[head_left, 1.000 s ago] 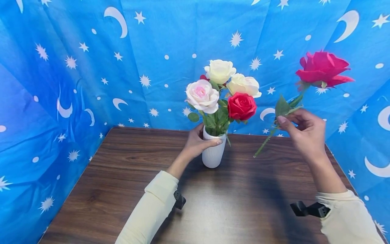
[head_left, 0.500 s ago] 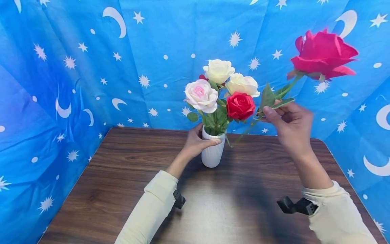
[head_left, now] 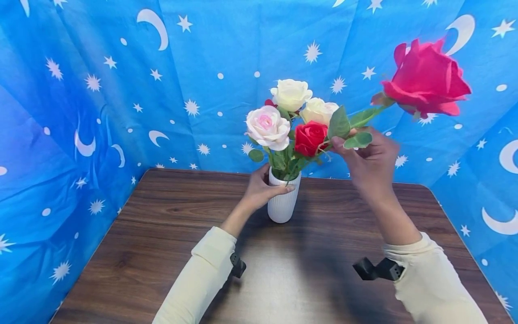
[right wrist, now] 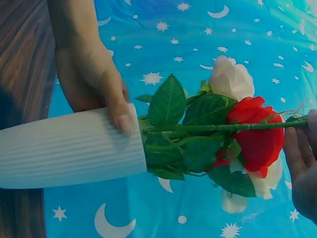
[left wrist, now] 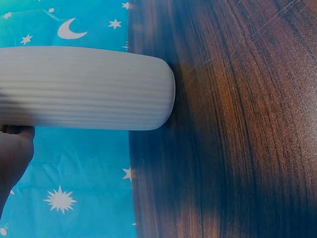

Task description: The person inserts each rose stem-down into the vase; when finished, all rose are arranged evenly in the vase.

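Note:
My left hand (head_left: 262, 188) grips the upper part of a white ribbed vase (head_left: 283, 204), which stands upright on the table. Several roses fill the vase: a pale pink rose (head_left: 267, 128), two cream ones and a red rose (head_left: 310, 138) on the right side. High on the right, my right hand (head_left: 370, 159) pinches the stem of a large deep-pink rose (head_left: 429, 81) near its leaves (head_left: 340, 122). That rose's bloom tilts up to the right. In the right wrist view its green stem (right wrist: 213, 128) crosses the red bloom, with the lower end at the vase mouth.
The dark wood-grain table (head_left: 162, 234) carries the vase near its back edge. A blue cloth (head_left: 226, 45) printed with moons and stars hangs behind and along both sides. Black cameras (head_left: 378, 269) sit on both wrists.
My right hand has moved left with the deep-pink rose, bringing its stem from clear of the bouquet to over the vase mouth. My left hand and the vase have stayed put.

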The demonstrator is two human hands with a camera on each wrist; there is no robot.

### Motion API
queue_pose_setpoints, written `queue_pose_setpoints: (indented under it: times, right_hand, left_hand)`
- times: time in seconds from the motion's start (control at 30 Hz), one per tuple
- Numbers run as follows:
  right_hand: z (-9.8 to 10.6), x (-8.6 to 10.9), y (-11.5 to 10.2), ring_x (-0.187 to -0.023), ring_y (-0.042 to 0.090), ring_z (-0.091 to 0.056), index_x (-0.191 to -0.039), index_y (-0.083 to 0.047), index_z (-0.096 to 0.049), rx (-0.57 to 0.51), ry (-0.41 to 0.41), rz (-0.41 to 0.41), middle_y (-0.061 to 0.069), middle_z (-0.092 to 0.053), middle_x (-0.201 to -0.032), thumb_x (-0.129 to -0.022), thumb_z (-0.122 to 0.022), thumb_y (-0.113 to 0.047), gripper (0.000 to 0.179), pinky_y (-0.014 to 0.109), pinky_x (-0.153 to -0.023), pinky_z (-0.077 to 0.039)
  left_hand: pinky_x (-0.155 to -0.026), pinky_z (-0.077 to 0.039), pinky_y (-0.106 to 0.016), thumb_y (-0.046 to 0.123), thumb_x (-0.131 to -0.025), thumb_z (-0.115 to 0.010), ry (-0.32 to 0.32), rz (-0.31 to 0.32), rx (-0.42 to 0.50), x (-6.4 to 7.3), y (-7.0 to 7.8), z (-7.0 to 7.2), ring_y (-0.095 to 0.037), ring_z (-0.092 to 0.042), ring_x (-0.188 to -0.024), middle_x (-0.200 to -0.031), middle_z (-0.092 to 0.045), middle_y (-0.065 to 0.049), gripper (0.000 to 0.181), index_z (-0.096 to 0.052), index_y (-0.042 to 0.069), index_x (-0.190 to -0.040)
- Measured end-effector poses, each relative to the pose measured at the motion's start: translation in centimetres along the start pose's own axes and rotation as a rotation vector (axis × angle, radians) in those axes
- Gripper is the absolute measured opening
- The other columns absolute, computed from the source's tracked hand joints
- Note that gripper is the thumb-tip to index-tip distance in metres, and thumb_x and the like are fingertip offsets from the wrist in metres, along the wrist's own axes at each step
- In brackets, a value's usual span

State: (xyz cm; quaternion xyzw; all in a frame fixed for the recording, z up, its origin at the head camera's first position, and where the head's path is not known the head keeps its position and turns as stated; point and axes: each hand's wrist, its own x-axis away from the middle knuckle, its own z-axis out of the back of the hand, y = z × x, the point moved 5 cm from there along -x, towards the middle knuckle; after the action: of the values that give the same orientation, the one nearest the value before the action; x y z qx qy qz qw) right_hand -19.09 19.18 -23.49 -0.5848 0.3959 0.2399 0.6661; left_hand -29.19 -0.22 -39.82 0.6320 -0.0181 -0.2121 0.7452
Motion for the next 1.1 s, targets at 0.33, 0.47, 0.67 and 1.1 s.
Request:
queue_pose_setpoints:
  times: [0.33,0.47,0.67,1.1]
  right_hand:
    - [-1.4,0.2,1.5,-0.099,-0.013,-0.069,-0.104,0.017,-0.065,0.173,-0.066,-0.024,-0.038,-0.069,-0.104,-0.087,-0.074,0.006,0.023,0.011,-0.076,-0.055]
    - [-2.0,0.4,2.7,-0.100,-0.013,-0.068,-0.103,0.017,-0.067,0.160,-0.084,-0.059,-0.038,-0.068,-0.102,-0.084,-0.074,0.011,0.021,0.012,-0.078,-0.056]
    - [-2.9,1.1,4.8,-0.095,-0.014,-0.068,-0.104,0.014,-0.070,0.142,-0.103,-0.187,-0.023,-0.076,-0.100,-0.083,-0.073,0.013,0.021,0.012,-0.078,-0.057]
    - [-5.2,2.9,8.7,-0.090,0.031,-0.075,-0.097,0.005,-0.075,0.303,-0.252,-0.350,0.024,-0.077,-0.097,-0.086,-0.073,0.003,0.011,0.022,-0.078,-0.061]
  left_hand:
    - [-0.097,-0.058,-0.037,0.014,-0.079,-0.085,-0.003,0.012,-0.003,-0.1,-0.1,0.1,-0.024,-0.069,-0.111,-0.129,-0.069,-0.013,0.064,-0.058,0.010,-0.136]
    - [-0.094,-0.058,-0.034,0.013,-0.078,-0.084,-0.007,-0.004,0.009,-0.1,-0.1,0.0,-0.022,-0.069,-0.108,-0.128,-0.069,-0.014,0.064,-0.058,0.008,-0.136]
    - [-0.089,-0.059,-0.030,0.010,-0.078,-0.085,-0.005,-0.022,0.034,-0.1,-0.1,-0.1,-0.020,-0.070,-0.103,-0.126,-0.070,-0.016,0.064,-0.059,0.008,-0.136]
    - [-0.088,-0.059,-0.030,0.011,-0.078,-0.085,-0.010,-0.034,0.037,-0.2,-0.2,-0.1,-0.019,-0.070,-0.104,-0.126,-0.070,-0.015,0.064,-0.059,0.010,-0.136]
